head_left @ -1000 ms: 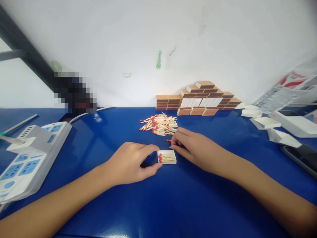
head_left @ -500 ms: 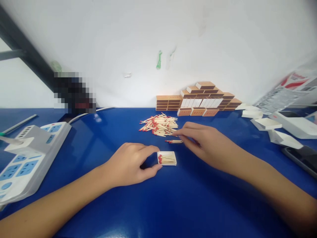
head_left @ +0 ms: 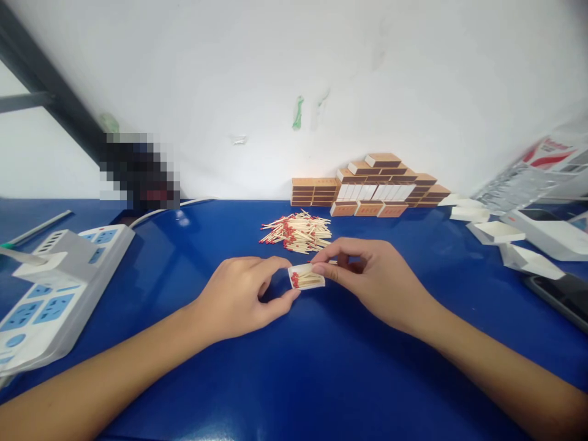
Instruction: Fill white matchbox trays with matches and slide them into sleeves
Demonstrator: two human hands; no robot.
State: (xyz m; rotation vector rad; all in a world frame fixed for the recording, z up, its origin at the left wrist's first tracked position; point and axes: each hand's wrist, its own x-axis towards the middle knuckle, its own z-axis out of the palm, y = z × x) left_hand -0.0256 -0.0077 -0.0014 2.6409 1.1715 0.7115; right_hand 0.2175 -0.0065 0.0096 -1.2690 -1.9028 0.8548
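My left hand [head_left: 248,297] grips the left end of a small white matchbox tray [head_left: 313,287] between thumb and fingers. Inside the tray lie red-tipped matchsticks [head_left: 299,282], heads to the left. Over the tray's right end, my right hand [head_left: 381,278] is closed in a pinch on a matchstick, mostly covered by the fingertips. Just beyond both hands spreads a loose heap of matchsticks [head_left: 298,231]. Behind the right fingers, a few separate matchsticks on the blue table [head_left: 257,392] are nearly hidden.
Stacked matchboxes [head_left: 315,191] stand against the white wall. On the left sits a power strip [head_left: 59,306] with plugs and a cable. To the right are folded white paper pieces [head_left: 528,260], a white box [head_left: 551,233], a dark phone [head_left: 558,294] and a plastic-wrapped pack [head_left: 519,171].
My right hand has come from the match heap down and left to the tray. The left hand has shifted the tray slightly away from me and tilted it.
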